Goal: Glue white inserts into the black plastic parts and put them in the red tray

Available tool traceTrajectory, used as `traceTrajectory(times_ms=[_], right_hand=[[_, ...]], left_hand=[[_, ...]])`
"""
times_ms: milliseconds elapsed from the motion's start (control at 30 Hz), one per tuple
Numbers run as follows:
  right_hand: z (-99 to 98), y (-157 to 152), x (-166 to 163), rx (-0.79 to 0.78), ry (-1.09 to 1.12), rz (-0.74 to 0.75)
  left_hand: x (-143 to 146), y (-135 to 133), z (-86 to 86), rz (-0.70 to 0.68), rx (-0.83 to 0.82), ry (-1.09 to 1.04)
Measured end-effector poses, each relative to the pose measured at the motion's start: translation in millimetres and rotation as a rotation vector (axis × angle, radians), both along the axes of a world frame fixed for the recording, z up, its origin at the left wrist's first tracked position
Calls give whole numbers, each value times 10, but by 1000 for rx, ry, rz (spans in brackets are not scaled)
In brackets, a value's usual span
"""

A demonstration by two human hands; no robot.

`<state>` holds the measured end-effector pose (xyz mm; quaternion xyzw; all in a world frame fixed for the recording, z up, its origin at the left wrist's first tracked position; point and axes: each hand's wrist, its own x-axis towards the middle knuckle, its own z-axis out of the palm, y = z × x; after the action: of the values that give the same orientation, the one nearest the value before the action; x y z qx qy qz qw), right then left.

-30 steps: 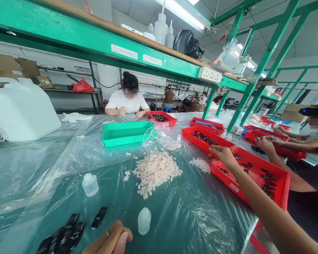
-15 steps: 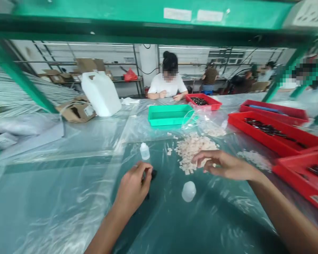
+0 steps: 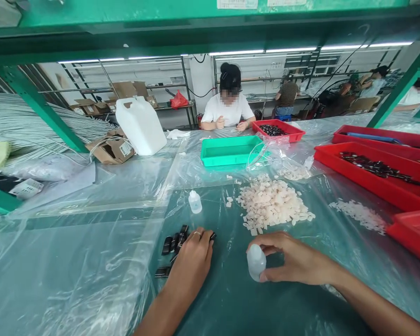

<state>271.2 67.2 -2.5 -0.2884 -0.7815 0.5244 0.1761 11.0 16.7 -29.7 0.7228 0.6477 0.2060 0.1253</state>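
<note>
My left hand (image 3: 193, 255) rests over the table with its fingers closed on a small black part (image 3: 213, 236), whose end shows past the fingertips. Beside and partly under that hand lie several glossy black parts (image 3: 174, 242). Thumb and fingers of my right hand (image 3: 290, 259) close around a small translucent white container (image 3: 256, 262), which stands slightly tilted. A small dropper bottle (image 3: 195, 202) is upright beyond my left hand. Beyond my right hand spreads a pile of small cream-coloured flat pieces (image 3: 273, 200).
A green tray (image 3: 231, 161) sits farther back. Red trays with dark parts (image 3: 362, 179) line the right side, near some small clear pieces (image 3: 359, 214). A white jug (image 3: 142, 130) and cardboard box (image 3: 112, 151) stand left. Opposite sits a co-worker (image 3: 227, 109); a green beam (image 3: 196, 32) crosses above.
My right hand has come down from beside the cream pile and taken hold of the translucent container. My left hand has shifted, now revealing the black parts. The view has turned slightly.
</note>
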Motion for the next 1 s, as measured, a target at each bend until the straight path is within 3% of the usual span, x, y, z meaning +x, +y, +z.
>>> traceTrajectory(times_ms=[200,500,700,1000], right_hand=[[-2,-115,5,26,125,-140],[45,-275,-28,176,185,-221],[69,-254,10,552,182,-310],[58,-270,65,680,163,-323]], left_hand=[[170,-229,187,-125,-103,-440],[297,-348,229,-31,-118,-852],[281,-326,289,28,18,-834],[234,-376,116,-58,233,-620]])
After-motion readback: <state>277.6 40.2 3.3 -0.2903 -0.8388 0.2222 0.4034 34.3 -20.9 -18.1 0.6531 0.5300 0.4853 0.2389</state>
